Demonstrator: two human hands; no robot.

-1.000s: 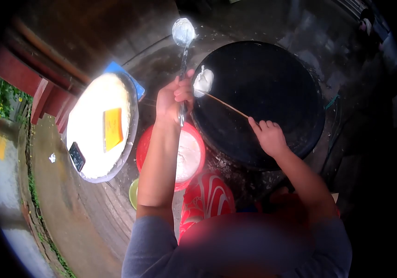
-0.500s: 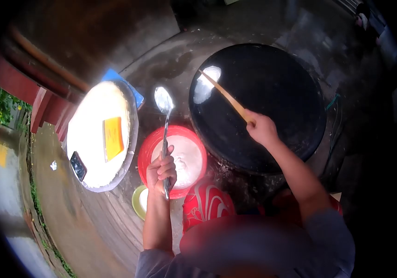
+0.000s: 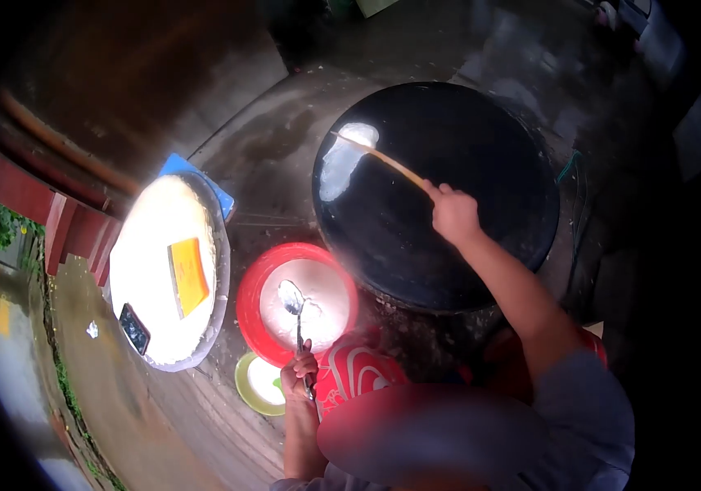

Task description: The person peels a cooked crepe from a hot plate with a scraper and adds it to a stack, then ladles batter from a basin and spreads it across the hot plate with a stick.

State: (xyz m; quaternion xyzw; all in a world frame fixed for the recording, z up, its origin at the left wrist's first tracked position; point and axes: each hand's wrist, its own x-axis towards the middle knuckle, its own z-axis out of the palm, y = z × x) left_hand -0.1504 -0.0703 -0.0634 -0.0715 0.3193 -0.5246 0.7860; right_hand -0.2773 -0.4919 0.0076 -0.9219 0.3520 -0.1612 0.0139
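Note:
My left hand (image 3: 299, 375) is closed around the handle of a long metal spoon (image 3: 291, 298). The spoon's bowl is over the white batter (image 3: 330, 315) in a red basin (image 3: 250, 331); whether it touches the batter I cannot tell. In my right hand (image 3: 454, 214) is a thin wooden spatula (image 3: 395, 164), fingers wrapped round its end. Its far end lies across a patch of white batter (image 3: 337, 173) near the left edge of a large round black griddle (image 3: 448, 245).
Left of the basin stands a round tray (image 3: 218, 315) heaped with something white, glaringly lit. On it lie a yellow scraper (image 3: 190, 277) and a dark phone (image 3: 134, 329). A blue object (image 3: 195, 182) sticks out behind it. A green bowl (image 3: 245, 394) with white contents sits beside the basin.
My left hand has drawn the spoon back from beside the griddle to over the basin. The batter patch is longer towards me, and the wooden spatula lies flatter across its upper part.

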